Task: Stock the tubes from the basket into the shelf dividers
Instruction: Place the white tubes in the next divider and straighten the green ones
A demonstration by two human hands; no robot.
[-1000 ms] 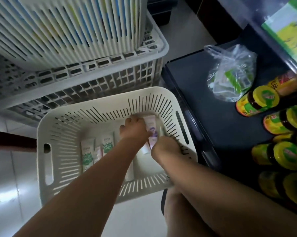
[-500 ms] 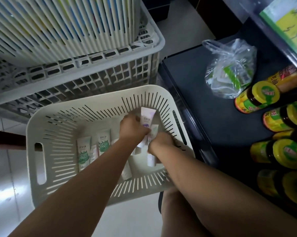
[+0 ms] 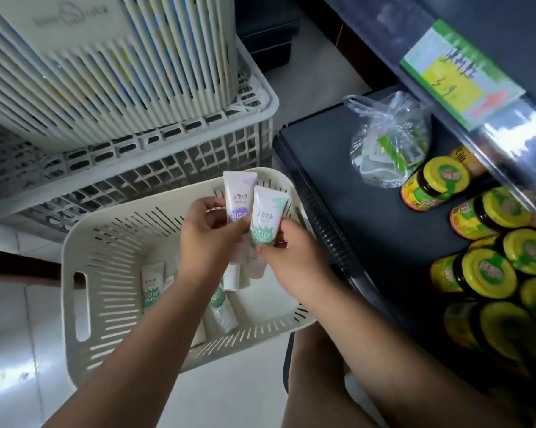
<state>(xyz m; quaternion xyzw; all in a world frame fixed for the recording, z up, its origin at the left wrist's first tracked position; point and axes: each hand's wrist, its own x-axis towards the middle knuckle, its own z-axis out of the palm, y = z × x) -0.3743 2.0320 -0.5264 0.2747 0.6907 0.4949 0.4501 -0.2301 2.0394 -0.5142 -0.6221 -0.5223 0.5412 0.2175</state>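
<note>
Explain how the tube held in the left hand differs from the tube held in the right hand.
The purple-printed tube in the left hand has lilac markings; the green-printed tube in the right hand has mint green ones. The purple-printed tube stands almost upright and reaches higher; the green-printed tube leans slightly right and overlaps it. Both are small white tubes, crimped end up, held above the basket.

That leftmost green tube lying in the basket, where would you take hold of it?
Probably across its middle, from straight above: the green tube lies flat on the basket floor, label up, so thumb and finger can pinch its long edges. Its left side is free.
</note>
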